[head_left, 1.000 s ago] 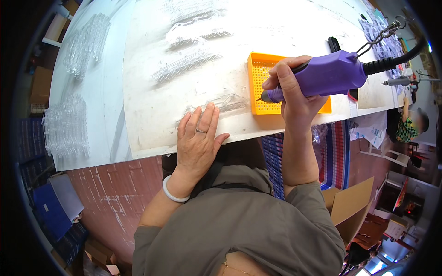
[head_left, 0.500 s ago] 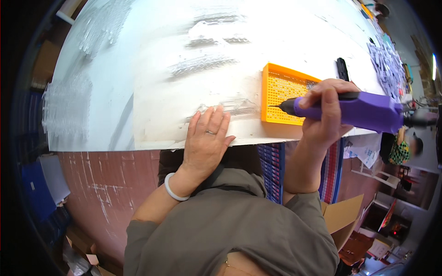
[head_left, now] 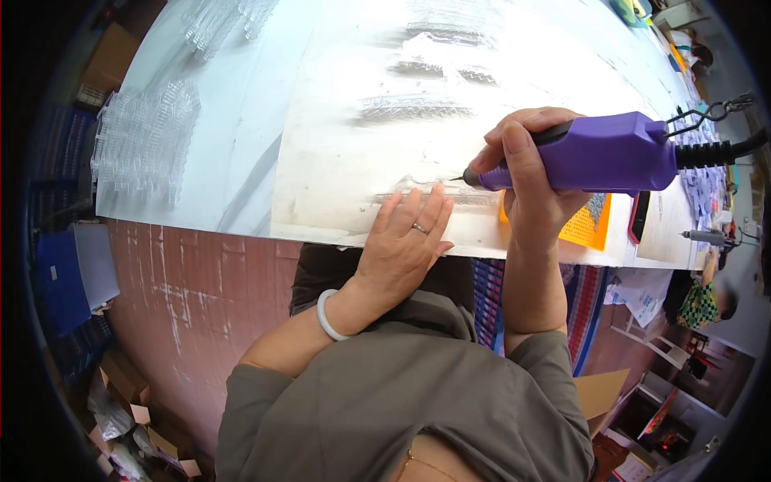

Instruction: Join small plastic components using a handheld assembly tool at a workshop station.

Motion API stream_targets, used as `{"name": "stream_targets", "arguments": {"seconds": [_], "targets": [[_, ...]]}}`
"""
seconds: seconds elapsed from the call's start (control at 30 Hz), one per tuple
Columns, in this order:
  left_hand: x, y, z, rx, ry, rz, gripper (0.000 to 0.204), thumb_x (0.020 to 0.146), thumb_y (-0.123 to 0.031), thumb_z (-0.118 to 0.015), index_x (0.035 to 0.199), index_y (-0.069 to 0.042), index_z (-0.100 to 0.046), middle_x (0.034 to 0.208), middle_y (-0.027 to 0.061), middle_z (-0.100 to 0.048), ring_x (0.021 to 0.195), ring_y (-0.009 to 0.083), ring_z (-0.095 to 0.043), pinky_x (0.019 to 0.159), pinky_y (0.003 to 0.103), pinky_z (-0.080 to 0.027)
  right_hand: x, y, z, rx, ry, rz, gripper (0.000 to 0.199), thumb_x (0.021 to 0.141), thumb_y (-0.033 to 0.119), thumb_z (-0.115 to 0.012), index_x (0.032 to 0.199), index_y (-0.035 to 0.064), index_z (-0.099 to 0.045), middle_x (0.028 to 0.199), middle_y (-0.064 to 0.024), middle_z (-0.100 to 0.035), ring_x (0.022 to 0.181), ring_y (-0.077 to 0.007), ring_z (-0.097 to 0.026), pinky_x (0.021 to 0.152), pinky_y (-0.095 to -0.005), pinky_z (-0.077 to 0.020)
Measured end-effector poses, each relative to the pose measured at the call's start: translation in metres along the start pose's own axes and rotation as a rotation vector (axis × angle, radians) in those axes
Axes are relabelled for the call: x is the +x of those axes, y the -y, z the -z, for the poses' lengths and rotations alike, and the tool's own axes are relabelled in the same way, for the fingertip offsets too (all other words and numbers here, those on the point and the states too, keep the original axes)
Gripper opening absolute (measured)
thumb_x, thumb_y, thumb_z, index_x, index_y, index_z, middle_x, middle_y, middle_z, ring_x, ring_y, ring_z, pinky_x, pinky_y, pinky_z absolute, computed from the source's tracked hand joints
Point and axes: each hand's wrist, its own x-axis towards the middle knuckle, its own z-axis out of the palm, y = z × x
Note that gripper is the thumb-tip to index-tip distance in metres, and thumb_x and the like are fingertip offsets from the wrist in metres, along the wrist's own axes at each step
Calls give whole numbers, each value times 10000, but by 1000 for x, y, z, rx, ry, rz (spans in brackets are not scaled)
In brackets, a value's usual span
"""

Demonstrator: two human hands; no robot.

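Observation:
My right hand [head_left: 530,165] is wrapped round a purple electric screwdriver [head_left: 614,153] with a black cord and a metal hanging loop at its back end. Its thin bit points left, over a clear plastic strip [head_left: 470,195] lying on the worktable. My left hand [head_left: 405,241] lies flat with fingers stretched out, its fingertips at the strip near the table edge. A ring and a pale bracelet are on this hand and wrist. Partly hidden behind my right hand and wrist, an orange perforated tray [head_left: 590,233] holds small grey metal pieces.
Clear plastic strips [head_left: 148,145] lie piled on the left of the white table [head_left: 337,169], with more strips [head_left: 418,107] farther up. A dark, red-edged object [head_left: 639,217] sits right of the tray. Purple-grey pieces [head_left: 699,173] are heaped at right. Another person [head_left: 699,301] is at far right.
My right hand has brought the screwdriver left, from over the orange tray to the clear strip beside my left hand. The view has shifted, too. My left hand stays flat on the table.

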Motion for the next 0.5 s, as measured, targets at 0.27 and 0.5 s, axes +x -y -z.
{"name": "stream_targets", "arguments": {"seconds": [0.27,0.5], "targets": [[-1,2,0,9,-10,-6,614,766,-354,-710,1284,-75,-533,1371,81,-469,1208,247,-443,1028,404,-357,1,-5,-4,-19,16,-17,109,845,-45,-655,919,-20,-579,755,-100,-656,614,-142,-670,475,-197,-484],[-1,2,-1,-9,-29,-8,627,760,-342,-714,1292,-70,-521,1370,80,-463,1209,238,-442,1017,402,-361,1,-8,-7,-92,31,-30,87,847,-43,-640,903,-21,-577,744,-110,-643,573,-155,-649,502,-234,-516]]}}
